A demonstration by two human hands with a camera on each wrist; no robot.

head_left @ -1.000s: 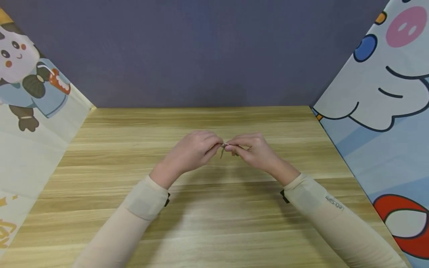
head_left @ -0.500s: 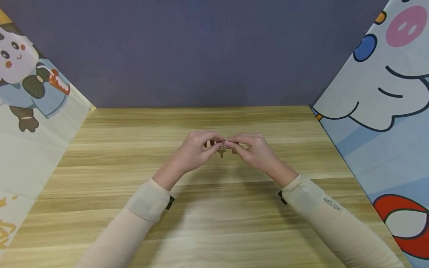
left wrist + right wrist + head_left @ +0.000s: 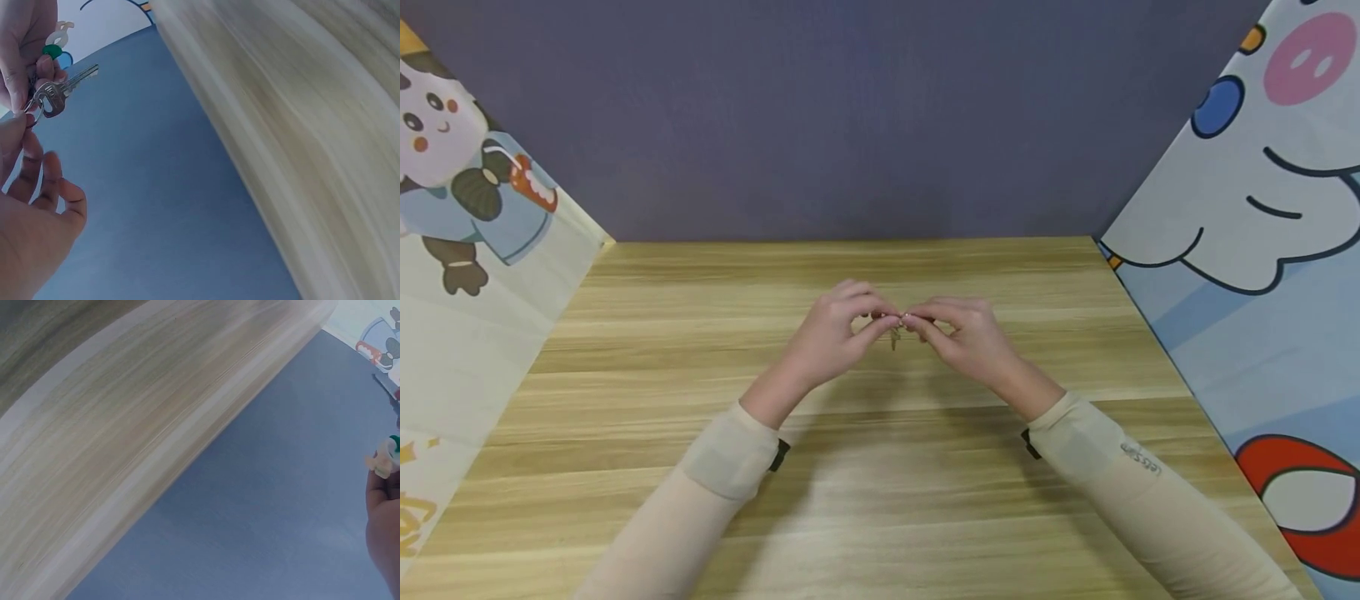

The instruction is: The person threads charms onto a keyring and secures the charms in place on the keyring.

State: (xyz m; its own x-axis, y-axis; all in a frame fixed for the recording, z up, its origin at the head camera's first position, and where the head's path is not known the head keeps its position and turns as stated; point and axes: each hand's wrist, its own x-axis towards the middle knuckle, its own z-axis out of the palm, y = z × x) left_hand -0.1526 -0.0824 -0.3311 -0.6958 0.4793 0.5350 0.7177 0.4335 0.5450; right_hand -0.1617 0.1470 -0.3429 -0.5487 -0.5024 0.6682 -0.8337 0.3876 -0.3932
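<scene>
Wood-grain table (image 3: 880,517); blue-grey wall (image 3: 850,117) behind; cartoon-printed left panel (image 3: 460,350), cartoon-printed right panel (image 3: 1262,350).

1. The key (image 3: 894,339) is too small in the head view to show its teeth.
2. The left wrist view's edge cuts off the left hand (image 3: 40,225).
3. The key ring (image 3: 40,115) is partly hidden between the two hands.
4. The right wrist view's right edge crops the right hand (image 3: 385,531) and the pale charm (image 3: 381,464).
5. The lettering (image 3: 1141,459) on the right sleeve (image 3: 1097,454) is too small to read surely.
</scene>
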